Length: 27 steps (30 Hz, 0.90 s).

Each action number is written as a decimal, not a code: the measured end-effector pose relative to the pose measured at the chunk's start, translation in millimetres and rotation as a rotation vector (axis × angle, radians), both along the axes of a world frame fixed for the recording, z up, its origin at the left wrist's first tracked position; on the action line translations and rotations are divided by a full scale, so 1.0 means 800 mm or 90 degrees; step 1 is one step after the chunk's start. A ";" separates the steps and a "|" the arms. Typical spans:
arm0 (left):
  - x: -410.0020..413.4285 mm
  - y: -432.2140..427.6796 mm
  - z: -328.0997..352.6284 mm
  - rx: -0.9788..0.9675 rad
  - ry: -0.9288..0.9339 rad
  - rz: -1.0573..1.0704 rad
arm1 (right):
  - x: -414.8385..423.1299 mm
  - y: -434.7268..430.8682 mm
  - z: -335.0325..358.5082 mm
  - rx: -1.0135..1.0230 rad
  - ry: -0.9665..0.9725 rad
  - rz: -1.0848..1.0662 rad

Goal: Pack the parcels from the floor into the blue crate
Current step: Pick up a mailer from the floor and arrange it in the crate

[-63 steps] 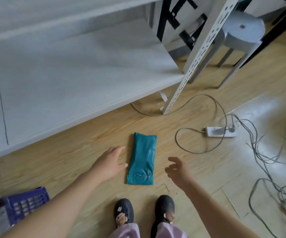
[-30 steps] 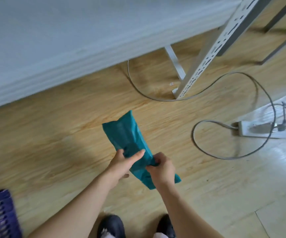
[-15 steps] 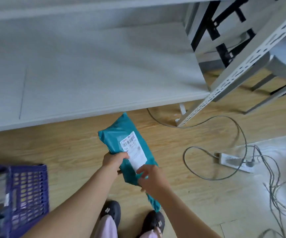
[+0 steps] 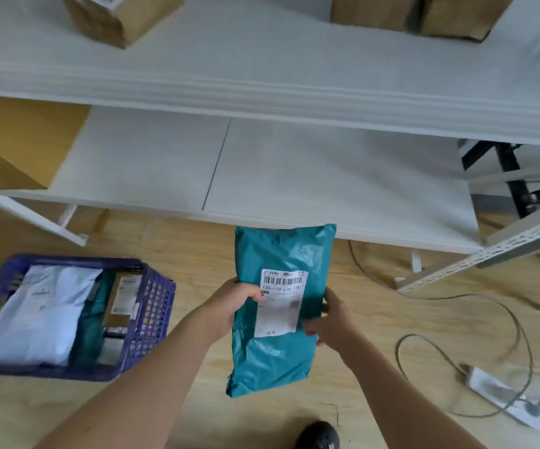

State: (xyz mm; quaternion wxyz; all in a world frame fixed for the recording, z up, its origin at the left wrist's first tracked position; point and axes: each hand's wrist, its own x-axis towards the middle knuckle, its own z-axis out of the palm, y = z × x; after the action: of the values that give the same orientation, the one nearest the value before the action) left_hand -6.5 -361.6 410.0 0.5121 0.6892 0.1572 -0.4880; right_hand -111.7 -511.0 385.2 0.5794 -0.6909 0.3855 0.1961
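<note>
A teal plastic parcel [image 4: 281,254] with a white barcode label facing me is held upright in the air above the wooden floor. My left hand [image 4: 233,306] grips its left edge and my right hand [image 4: 333,322] grips its right edge. The blue crate [image 4: 155,306] stands on the floor at the left, about a hand's width from the parcel. Inside it lie a white parcel [image 4: 41,315], a teal parcel [image 4: 95,315] and a brown labelled box [image 4: 121,299].
White metal shelving [image 4: 294,176] runs across in front of me, with cardboard boxes [image 4: 19,140] on it. Grey cables [image 4: 495,319] and a white power strip [image 4: 495,393] lie on the floor at the right. My dark shoe [image 4: 318,435] shows at the bottom.
Both hands picked the teal parcel up off the floor and turned it label side up. It now stands upright, and the blue crate has come fully into view at the left.
</note>
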 end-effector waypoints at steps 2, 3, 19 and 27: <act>0.008 0.037 0.014 -0.020 -0.033 0.004 | 0.012 0.035 0.011 0.009 -0.025 -0.012; 0.013 0.057 0.021 -0.025 -0.059 0.008 | 0.019 0.054 0.014 0.015 -0.037 -0.024; 0.054 0.508 0.070 0.003 -0.169 0.104 | 0.124 0.445 0.082 0.005 -0.129 -0.022; 0.119 0.607 0.047 0.032 -0.182 0.115 | 0.196 0.556 0.067 0.006 -0.117 0.005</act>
State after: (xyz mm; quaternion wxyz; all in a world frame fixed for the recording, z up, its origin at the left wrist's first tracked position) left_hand 88.6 124.2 447.4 0.5535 0.7474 0.1563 -0.3326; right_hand 45.5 -66.2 438.5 0.6150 -0.7047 0.3265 0.1360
